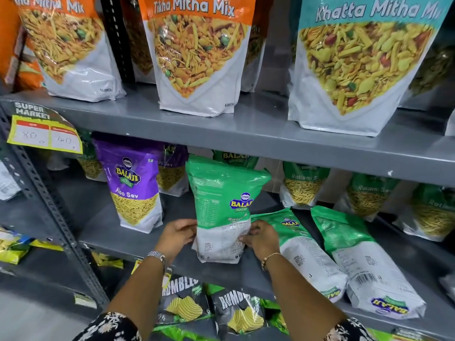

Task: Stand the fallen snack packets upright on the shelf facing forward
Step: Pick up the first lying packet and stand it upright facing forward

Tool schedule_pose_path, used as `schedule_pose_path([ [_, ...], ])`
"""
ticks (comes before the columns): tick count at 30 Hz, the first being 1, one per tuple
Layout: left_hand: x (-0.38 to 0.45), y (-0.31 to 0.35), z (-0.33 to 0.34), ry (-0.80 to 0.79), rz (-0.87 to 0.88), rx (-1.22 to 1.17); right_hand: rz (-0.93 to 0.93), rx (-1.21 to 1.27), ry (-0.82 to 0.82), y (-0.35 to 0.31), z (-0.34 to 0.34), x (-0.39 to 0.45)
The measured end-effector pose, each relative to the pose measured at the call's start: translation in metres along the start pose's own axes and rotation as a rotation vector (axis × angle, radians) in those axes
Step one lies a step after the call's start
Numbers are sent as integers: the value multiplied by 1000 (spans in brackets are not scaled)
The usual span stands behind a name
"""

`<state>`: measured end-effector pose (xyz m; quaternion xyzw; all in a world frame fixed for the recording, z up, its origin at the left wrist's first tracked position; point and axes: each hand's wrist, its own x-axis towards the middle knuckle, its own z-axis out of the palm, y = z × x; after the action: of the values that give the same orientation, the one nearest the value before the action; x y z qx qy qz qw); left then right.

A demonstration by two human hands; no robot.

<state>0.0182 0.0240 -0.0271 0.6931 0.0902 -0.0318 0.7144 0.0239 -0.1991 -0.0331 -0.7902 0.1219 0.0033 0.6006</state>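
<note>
A green and white Balaji packet [222, 207] stands upright near the front edge of the middle grey shelf [138, 244], its back side turned to me. My left hand [176, 236] grips its lower left edge and my right hand [259, 238] grips its lower right edge. To the right, two more green packets lie flat on the same shelf: one [305, 252] right beside my right hand, the other [364, 264] further right, with its barcode showing. A purple Aloo Sev packet [134, 185] stands upright to the left.
Upright green Ratlami Sev packets [304, 185] line the back of the shelf. Large orange and teal mix bags [197, 55] stand on the shelf above. Black chip bags [184, 301] fill the shelf below. A yellow price tag [45, 131] hangs at the left upright.
</note>
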Motion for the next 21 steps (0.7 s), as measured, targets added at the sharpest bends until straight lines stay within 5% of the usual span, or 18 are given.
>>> schedule_pose_path([
  [11,-6,-14,0,-25,128,42,92,128,56,-1,-1,2],
  [21,-2,-22,-11,84,149,18,56,-63,43,-5,-8,12],
])
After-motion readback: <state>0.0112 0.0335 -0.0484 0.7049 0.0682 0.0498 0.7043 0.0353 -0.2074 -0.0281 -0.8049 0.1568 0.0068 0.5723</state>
